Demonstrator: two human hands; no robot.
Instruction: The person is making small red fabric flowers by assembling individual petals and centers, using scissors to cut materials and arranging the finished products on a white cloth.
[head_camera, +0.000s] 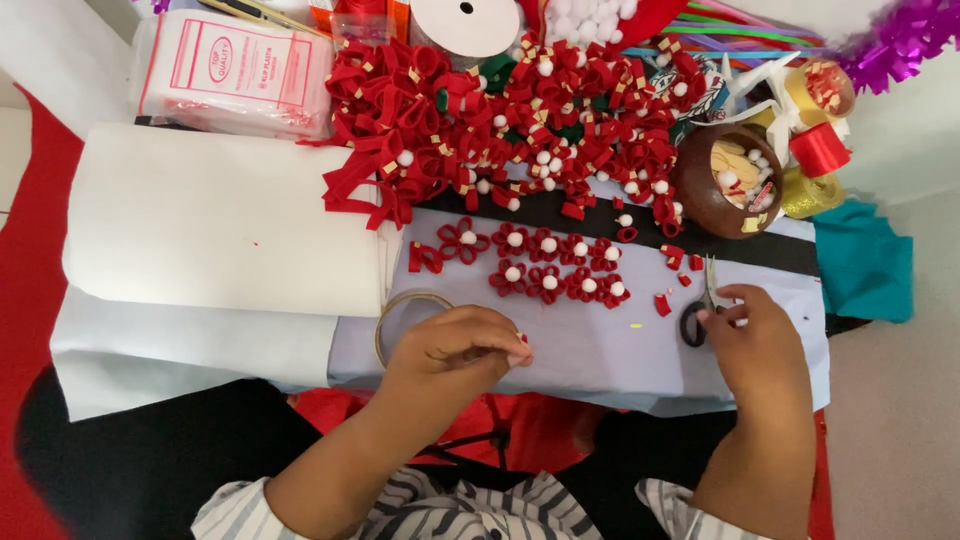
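My left hand (455, 345) hovers over the pale sheet (600, 345), fingers pinched on a small red piece at the fingertips. My right hand (750, 335) rests to the right, fingers on the black handles of small scissors (700, 310) lying on the sheet. Two rows of finished red felt flowers with white pompom centres (545, 262) lie just beyond both hands. A thin ring (400, 310) sits on the sheet beside my left hand.
A big heap of red felt flowers and bows (500, 120) fills the back. A brown bowl (720, 180), ribbon spools (815, 145), a white felt roll (220, 220), a plastic packet (235, 70) and teal fabric (865, 260) surround the work area.
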